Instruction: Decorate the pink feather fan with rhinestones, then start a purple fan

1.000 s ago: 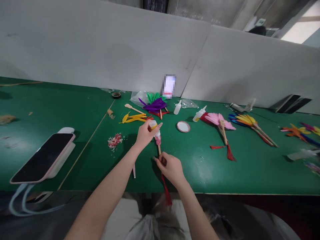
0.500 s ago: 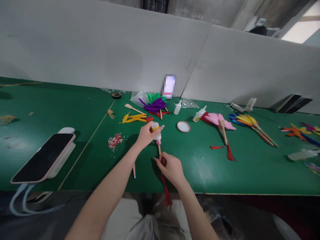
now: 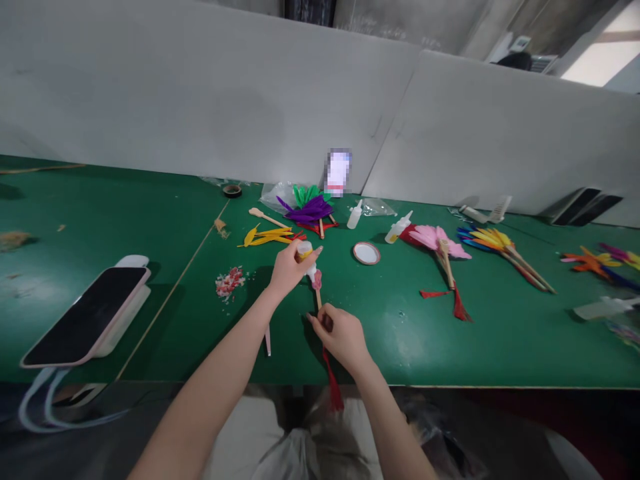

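My left hand (image 3: 291, 270) grips a small glue bottle (image 3: 305, 251), its nozzle tilted down at the pink-coated head of a wooden stick (image 3: 319, 299). My right hand (image 3: 341, 333) pinches that stick lower down, and a red tassel (image 3: 333, 387) hangs below it past the table edge. Yellow feathers (image 3: 270, 236) lie just beyond my left hand. Behind them are purple feathers (image 3: 310, 210) and green feathers (image 3: 306, 195). A small round dish (image 3: 367, 253) with white inside sits to the right of the bottle. Tweezers, partly hidden by my left forearm, lie near it (image 3: 269, 341).
A phone (image 3: 85, 317) on a stand is at the left, beside red and white scraps (image 3: 230, 283). Two more bottles (image 3: 355, 215) stand or lean behind the dish. Pink feathers (image 3: 435, 241) and a multicoloured feather bundle (image 3: 493, 241) lie right. A screen (image 3: 339, 172) leans on the partition.
My left hand has shifted slightly left with the bottle, and more of the stick's pink head shows. My right hand has stayed in place on the stick.
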Action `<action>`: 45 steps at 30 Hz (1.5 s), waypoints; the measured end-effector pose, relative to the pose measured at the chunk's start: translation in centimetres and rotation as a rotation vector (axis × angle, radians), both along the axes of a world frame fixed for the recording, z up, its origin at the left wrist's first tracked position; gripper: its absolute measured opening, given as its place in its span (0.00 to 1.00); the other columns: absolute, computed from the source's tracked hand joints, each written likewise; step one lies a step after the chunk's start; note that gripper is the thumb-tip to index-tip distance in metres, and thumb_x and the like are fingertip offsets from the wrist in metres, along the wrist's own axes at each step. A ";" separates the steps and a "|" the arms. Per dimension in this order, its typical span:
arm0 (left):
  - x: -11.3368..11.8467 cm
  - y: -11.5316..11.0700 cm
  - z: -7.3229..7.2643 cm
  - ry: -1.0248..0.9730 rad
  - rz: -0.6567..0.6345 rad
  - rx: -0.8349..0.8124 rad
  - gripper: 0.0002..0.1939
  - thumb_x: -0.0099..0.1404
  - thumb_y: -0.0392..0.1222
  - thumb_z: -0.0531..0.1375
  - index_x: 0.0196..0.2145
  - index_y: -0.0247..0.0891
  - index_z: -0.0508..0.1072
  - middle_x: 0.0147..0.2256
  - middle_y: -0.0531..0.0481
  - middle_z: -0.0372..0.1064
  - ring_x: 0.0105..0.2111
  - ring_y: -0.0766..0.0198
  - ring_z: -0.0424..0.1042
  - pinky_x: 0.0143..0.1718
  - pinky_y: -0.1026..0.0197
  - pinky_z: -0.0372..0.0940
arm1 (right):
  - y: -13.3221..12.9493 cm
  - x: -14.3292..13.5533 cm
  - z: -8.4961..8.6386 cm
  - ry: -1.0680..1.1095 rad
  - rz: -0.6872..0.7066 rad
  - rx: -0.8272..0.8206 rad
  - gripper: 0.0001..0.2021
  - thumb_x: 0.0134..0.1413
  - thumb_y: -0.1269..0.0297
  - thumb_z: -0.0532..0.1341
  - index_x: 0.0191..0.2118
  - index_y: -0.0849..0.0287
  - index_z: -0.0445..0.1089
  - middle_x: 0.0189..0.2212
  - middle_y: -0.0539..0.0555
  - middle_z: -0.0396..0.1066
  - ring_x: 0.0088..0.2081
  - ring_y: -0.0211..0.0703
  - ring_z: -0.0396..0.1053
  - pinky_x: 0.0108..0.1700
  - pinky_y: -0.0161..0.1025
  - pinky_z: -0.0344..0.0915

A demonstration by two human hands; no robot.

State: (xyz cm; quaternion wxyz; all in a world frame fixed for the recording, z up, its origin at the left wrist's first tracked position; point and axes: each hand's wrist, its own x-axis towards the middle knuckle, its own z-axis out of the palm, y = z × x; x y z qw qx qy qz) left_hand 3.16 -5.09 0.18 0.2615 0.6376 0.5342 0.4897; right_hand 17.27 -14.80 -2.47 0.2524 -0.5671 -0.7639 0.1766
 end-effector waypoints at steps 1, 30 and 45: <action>0.0 0.0 0.0 -0.014 -0.001 0.003 0.17 0.56 0.55 0.58 0.25 0.39 0.61 0.19 0.58 0.54 0.20 0.70 0.53 0.22 0.66 0.51 | 0.0 0.0 0.0 -0.003 -0.002 0.003 0.14 0.56 0.57 0.55 0.23 0.57 0.60 0.16 0.46 0.62 0.20 0.34 0.60 0.22 0.30 0.47; -0.1 0.3 -0.5 -0.126 0.042 -0.002 0.15 0.58 0.54 0.57 0.30 0.38 0.64 0.23 0.55 0.62 0.22 0.69 0.61 0.24 0.66 0.56 | 0.0 0.0 0.0 0.014 -0.002 -0.036 0.13 0.55 0.58 0.56 0.23 0.58 0.59 0.17 0.46 0.61 0.20 0.33 0.58 0.23 0.30 0.46; -0.3 0.4 -0.5 -0.049 -0.001 -0.042 0.17 0.54 0.54 0.60 0.24 0.38 0.63 0.19 0.57 0.56 0.20 0.70 0.55 0.21 0.66 0.52 | 0.1 0.0 -0.1 0.027 -0.003 -0.032 0.13 0.54 0.58 0.56 0.23 0.58 0.58 0.16 0.46 0.60 0.20 0.34 0.58 0.23 0.30 0.45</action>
